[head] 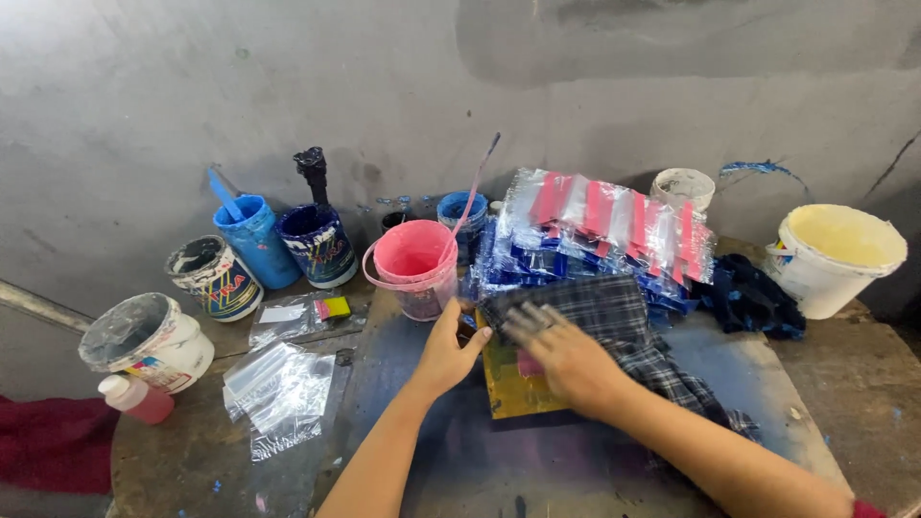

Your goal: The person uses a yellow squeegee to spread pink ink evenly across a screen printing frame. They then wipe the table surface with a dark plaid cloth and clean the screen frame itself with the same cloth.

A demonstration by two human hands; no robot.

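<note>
My left hand [446,353] rests beside the pink paint bucket [414,266], its fingers touching the near left corner of a dark plaid cloth [614,312]. Fingers spread and blurred, my right hand [561,355] lies flat on that cloth. The cloth covers a yellow-stained screen frame [508,388] on the blue-stained table [767,384]. Behind the cloth lies a pile of clear plastic bags with red and blue strips [604,225]. A thin stick [475,187] stands in the pink bucket.
Paint pots line the wall: a light blue one [254,240], a dark blue one [317,245], a black-and-white one [211,278], a covered white tub [149,341]. A cream bucket [835,254] is right. Loose clear bags [278,388], a pink bottle [139,398], dark rags [748,297].
</note>
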